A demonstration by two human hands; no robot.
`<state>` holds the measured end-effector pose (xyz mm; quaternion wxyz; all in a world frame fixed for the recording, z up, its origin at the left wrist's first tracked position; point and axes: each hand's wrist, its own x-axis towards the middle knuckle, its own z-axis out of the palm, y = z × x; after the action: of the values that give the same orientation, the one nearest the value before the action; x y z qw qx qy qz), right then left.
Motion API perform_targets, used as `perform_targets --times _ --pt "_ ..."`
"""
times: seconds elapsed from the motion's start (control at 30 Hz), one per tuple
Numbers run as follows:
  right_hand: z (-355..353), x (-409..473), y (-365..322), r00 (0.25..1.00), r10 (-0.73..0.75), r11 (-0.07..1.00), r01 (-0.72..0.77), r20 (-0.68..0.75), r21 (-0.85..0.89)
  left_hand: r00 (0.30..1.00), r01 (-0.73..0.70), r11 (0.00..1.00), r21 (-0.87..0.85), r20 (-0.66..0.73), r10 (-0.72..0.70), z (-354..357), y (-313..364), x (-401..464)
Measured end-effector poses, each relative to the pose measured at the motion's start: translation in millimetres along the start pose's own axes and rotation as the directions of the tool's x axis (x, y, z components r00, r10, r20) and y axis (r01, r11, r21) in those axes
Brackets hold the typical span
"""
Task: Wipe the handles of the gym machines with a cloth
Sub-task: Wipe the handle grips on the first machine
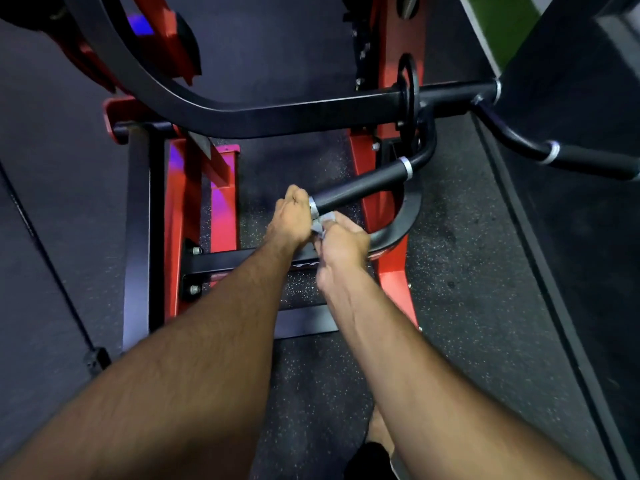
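Both hands meet at the near end of a black handle. The left hand is curled around that end, just at the silver ring, its knuckles turned up toward the camera. The right hand sits just below and beside it, fingers closed on a small grey cloth that is bunched between the two hands and touches the underside of the handle's tip (only a crumpled scrap of it shows). Both bare forearms reach in from the bottom of the view.

Underfoot lies dark rubber flooring flecked with pale specks, and a foot shows near the bottom edge. Beyond the hands stands the machine's red frame, with a black crossbar bolted low between its uprights. A purple-blue glow falls on the red metal to the left.

The handle is matte black, round and slightly angled, with a silver ring at each end of its grip; past the far ring it bends up to a thick black arm that sweeps across the view. A second handle of the same kind sticks out at the right, well apart from the hands. Farther back, at the top right, a strip of green shows beside a dark slanted panel.
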<state>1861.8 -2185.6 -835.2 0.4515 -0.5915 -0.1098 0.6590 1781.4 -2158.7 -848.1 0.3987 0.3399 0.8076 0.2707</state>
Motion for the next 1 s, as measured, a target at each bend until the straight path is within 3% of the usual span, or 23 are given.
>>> perform_targets --times 0.07,0.1,0.13,0.2,0.23,0.27,0.3,0.37,0.43,0.5,0.57,0.67,0.77,0.87,1.0 --pt "-9.3 -15.7 -12.0 0.989 -0.144 0.984 0.146 0.025 -0.102 1.0 -0.011 1.0 -0.014 0.028 0.011 -0.3 0.8 0.4" --pt "-15.7 -20.6 -20.8 0.952 -0.302 0.926 0.306 0.054 -0.221 0.999 -0.017 1.0 -0.023 0.034 0.018 -0.1 1.1 0.0" --pt "-20.6 -24.5 -33.7 0.871 -0.472 0.787 0.487 0.14 -0.378 0.999 -0.01 1.0 -0.027 0.039 0.011 -1.4 2.2 -1.4" --pt "-25.9 -11.9 -62.3 0.609 -0.664 0.347 0.764 0.433 -0.544 0.998 0.014 0.999 -0.034 0.057 -0.012 -2.8 3.7 -4.2" --pt "-25.5 3.3 -75.5 0.504 -0.66 0.128 0.806 0.556 -0.578 0.998 0.027 0.998 -0.052 0.065 -0.024 -3.2 4.6 -6.0" --pt "-25.6 19.8 -87.2 0.45 -0.615 -0.064 0.79 0.648 -0.61 0.996 0.053 0.995 -0.082 0.077 -0.047 -3.2 6.1 -7.6" --pt "-25.4 31.8 -97.5 0.456 -0.56 -0.217 0.725 0.692 -0.653 0.994 0.077 0.991 -0.111 0.089 -0.067 -3.0 6.5 -8.6" --pt "-25.2 47.6 -100.9 0.527 -0.508 -0.369 0.582 0.681 -0.725 0.99 0.112 0.98 -0.164 0.098 -0.097 -3.8 6.6 -10.2" --pt "-24.1 48.0 -88.7 0.535 -0.51 -0.391 0.554 0.674 -0.735 0.985 0.152 0.964 -0.218 0.115 -0.129 -2.0 6.1 -9.6" --pt "-16.7 40.5 -69.8 0.469 -0.514 -0.405 0.606 0.718 -0.685 0.982 0.167 0.944 -0.285 0.137 -0.133 1.7 9.0 -10.0" --pt "-4.4 30.6 -50.1 0.449 -0.455 -0.397 0.671 0.769 -0.627 0.984 0.169 0.913 -0.371 0.12 -0.133 3.7 10.5 -12.8" --pt "12.1 12.9 -27.3 0.485 -0.353 -0.333 0.734 0.8 -0.592 0.982 0.187 0.831 -0.523 0.108 -0.153 -0.4 0.8 -21.7" --pt "15.1 -9.4 -28.9 0.516 -0.243 -0.29 0.77 0.822 -0.569 0.966 0.258 0.674 -0.692 0.2 -0.164 -8.4 -10.6 -33.5" --pt "9.7 -32.5 -31.5 0.633 -0.118 -0.012 0.77 0.765 -0.638 0.956 0.293 0.573 -0.766 0.22 -0.195 -19.5 -9.2 -45.5" --pt "4.5 -54.8 -34.3 0.729 -0.297 0.354 0.684 0.617 -0.638 0.972 0.235 0.612 -0.755 0.177 -0.154 -36.5 -1.3 -75.0"
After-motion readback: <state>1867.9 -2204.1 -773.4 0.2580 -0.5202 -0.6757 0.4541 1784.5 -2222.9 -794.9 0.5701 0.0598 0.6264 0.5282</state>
